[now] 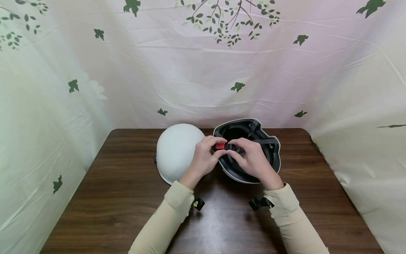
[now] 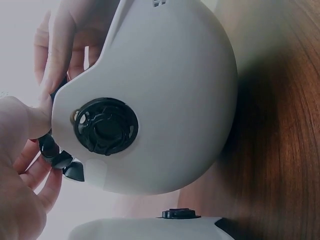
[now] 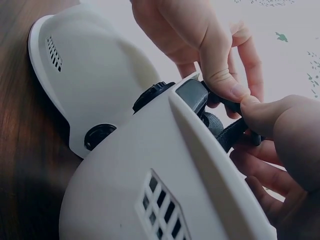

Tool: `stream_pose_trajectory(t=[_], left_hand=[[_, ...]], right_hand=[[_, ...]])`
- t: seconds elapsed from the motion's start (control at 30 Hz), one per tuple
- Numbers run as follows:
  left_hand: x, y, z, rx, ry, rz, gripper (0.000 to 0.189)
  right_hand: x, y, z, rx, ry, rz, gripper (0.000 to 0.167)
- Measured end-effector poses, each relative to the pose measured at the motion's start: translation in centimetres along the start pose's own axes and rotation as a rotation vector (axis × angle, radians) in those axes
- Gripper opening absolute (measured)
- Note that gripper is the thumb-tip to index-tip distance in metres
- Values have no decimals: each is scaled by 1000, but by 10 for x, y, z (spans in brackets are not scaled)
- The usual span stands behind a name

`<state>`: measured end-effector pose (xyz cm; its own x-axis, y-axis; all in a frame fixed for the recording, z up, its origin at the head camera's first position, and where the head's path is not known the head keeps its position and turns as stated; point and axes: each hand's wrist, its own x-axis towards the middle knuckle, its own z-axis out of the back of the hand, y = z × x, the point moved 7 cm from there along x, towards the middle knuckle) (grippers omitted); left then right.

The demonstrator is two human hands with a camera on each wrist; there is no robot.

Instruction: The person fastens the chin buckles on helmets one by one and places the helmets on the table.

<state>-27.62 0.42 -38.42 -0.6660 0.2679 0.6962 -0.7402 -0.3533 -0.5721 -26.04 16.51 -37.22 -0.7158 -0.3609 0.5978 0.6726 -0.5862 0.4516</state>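
An upturned white helmet [image 1: 228, 171] with a black lining lies at the right, its open side facing up. Above its opening, a chin-strap buckle has a red part [image 1: 220, 146] and a black part [image 1: 230, 147], the two meeting end to end. My left hand [image 1: 203, 157] pinches the red part between thumb and fingers. From the other side, my right hand [image 1: 252, 158] pinches the black part. In the right wrist view the ribbed black strap [image 3: 233, 134] runs to the fingers, which mostly hide the buckle. Whether its halves are locked I cannot tell.
Close at the left, a second white helmet [image 1: 177, 151] sits dome up. A round black knob [image 2: 106, 126] shows on the upturned helmet's shell. Both stand near the back edge of the brown wooden table [image 1: 127, 197], before a leaf-patterned curtain [image 1: 196, 77].
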Motion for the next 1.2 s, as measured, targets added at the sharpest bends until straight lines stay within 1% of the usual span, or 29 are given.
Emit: stream_pose_trajectory(t=[0.17,0.33,0.67,0.93,1.07,1.2], left_hand=[[-1,-1,0,-4,4,-2,32],[-2,1,-1,-20,10,12,32],[-3,2,-2,-31,26,23,33],[-3,4,-3,-52,73,36,35],[-1,5,2,-50,94,35,41],[0,8,6,-48,111,44,44]], right_hand=[[-1,-1,0,-4,4,-2,21],[-1,-1,-2,-10,10,-5,20],[-2,-1,-2,-4,11,-32,21],[-4,-3,-5,19,3,-34,23],[-3,-1,-5,15,5,-23,23],[-1,1,-4,-2,30,-7,24]])
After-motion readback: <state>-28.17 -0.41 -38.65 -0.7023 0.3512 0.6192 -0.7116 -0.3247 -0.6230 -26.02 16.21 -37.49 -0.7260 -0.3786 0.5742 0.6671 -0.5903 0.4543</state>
